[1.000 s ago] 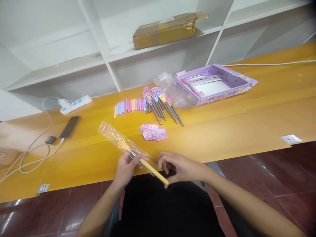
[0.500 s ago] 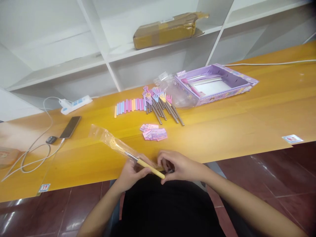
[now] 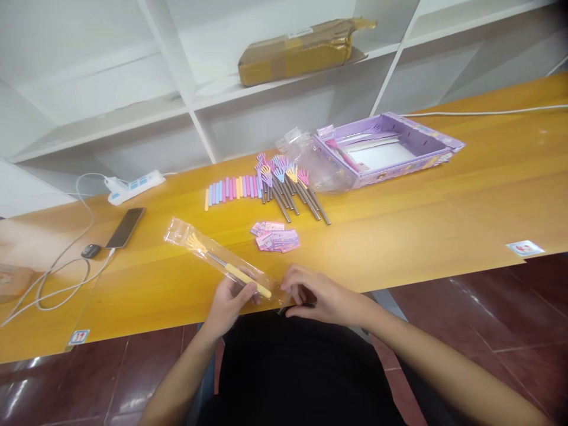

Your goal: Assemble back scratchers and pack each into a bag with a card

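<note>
A yellow-handled back scratcher (image 3: 235, 273) with a small claw head lies inside a long clear plastic bag (image 3: 195, 244) over the near edge of the wooden table (image 3: 399, 225). My left hand (image 3: 228, 305) is closed on the bag around the yellow handle. My right hand (image 3: 317, 294) pinches the bag's near end just right of the handle tip. The bag's far end points up and left, resting just above the tabletop.
Further back lie a row of pastel handle sleeves (image 3: 231, 190), several claw-headed metal scratchers (image 3: 290, 189), a pile of small pink labels (image 3: 276, 236), loose clear bags and a purple box (image 3: 386, 148). At left are a phone (image 3: 125, 227), cables and a power strip (image 3: 133, 186).
The scratcher has slid all the way into the bag; its yellow handle no longer sticks out. The bag has moved left and lower toward the table, and my right hand now pinches the bag end.
</note>
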A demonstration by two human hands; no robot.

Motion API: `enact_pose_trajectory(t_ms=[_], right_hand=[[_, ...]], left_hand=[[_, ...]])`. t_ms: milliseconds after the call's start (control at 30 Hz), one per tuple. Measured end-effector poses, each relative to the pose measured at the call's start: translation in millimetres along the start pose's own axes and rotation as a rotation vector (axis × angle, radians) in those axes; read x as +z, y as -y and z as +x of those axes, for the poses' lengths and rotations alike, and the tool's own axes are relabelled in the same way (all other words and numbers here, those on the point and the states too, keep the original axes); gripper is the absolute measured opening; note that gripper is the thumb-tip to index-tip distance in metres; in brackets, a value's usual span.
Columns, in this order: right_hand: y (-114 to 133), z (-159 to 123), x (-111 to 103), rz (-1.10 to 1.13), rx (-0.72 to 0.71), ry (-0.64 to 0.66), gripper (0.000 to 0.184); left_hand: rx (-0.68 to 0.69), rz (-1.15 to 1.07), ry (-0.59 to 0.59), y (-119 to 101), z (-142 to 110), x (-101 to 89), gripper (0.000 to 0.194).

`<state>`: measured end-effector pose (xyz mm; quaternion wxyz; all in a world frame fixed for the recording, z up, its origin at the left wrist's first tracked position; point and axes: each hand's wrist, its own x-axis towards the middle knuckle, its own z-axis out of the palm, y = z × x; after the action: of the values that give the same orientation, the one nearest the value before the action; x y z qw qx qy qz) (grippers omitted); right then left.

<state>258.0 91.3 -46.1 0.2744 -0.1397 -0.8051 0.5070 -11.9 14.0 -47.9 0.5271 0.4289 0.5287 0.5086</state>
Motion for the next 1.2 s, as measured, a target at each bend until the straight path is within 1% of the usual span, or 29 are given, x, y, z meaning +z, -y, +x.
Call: enact_pose_trajectory(t_ms=[67, 100, 167, 300, 367, 467, 533, 600, 700, 800, 867, 967, 1033, 1100, 1167, 1200], right_hand=[[1, 1, 0, -0.101, -0.080, 0.014, 0.017], [2, 2, 0, -0.140, -0.114, 0.014, 0.011], [3, 2, 2, -0.197, -0.180, -0.023, 0.012], [2, -1, 6, -0.322, -0.273, -0.147, 0.011], [2, -2, 9, -0.385, -0.304, -0.186, 0.010], [3, 1, 12, -0.415, -0.337, -0.187, 0.009], [4, 5, 14, -0.416, -0.321, -0.195, 0.008], [4, 8, 15, -0.402, -0.284, -0.220, 0.006], [2, 9, 18, -0.338, -0.229, -0.248, 0.004], [-1, 7, 19, -0.291, -0.183, -0.247, 0.005], [-1, 5, 18, -0.274, -0.146, -0.251, 0.011], [2, 5, 15, -0.242, -0.034, -0.264, 0.029], [5, 7, 11, -0.195, 0.058, -0.209, 0.037], [8, 9, 8, -0.137, 0.125, -0.121, 0.034], [9, 10, 5, -0.117, 0.138, -0.062, 0.031], [8, 11, 5, -0.126, 0.130, -0.055, 0.033]], left_hand=[[0.000, 0.003, -0.014, -2, 0, 1.7, 0.045], [-0.006, 0.027, -0.017, -4, 0, 3.0, 0.046], [-0.014, 0.085, -0.010, -8, 0, 5.9, 0.048], [-0.017, 0.201, 0.048, -10, 0, 9.6, 0.048], [0.005, 0.328, 0.098, -9, 0, 10.3, 0.043], [0.083, 0.552, 0.200, -12, -1, 10.6, 0.036], [0.112, 0.605, 0.262, -15, -2, 10.6, 0.035], [0.118, 0.594, 0.299, -17, -3, 11.2, 0.037], [0.113, 0.610, 0.294, -18, -5, 14.0, 0.037], [0.089, 0.627, 0.278, -18, -6, 17.4, 0.028], [0.082, 0.594, 0.302, -19, -5, 18.0, 0.025], [0.078, 0.513, 0.347, -22, -5, 15.1, 0.026], [0.067, 0.478, 0.365, -23, -5, 11.9, 0.027], [0.059, 0.476, 0.368, -23, -5, 9.6, 0.027], [0.070, 0.490, 0.348, -23, -4, 9.3, 0.028], [0.082, 0.501, 0.341, -23, -4, 10.0, 0.028]])
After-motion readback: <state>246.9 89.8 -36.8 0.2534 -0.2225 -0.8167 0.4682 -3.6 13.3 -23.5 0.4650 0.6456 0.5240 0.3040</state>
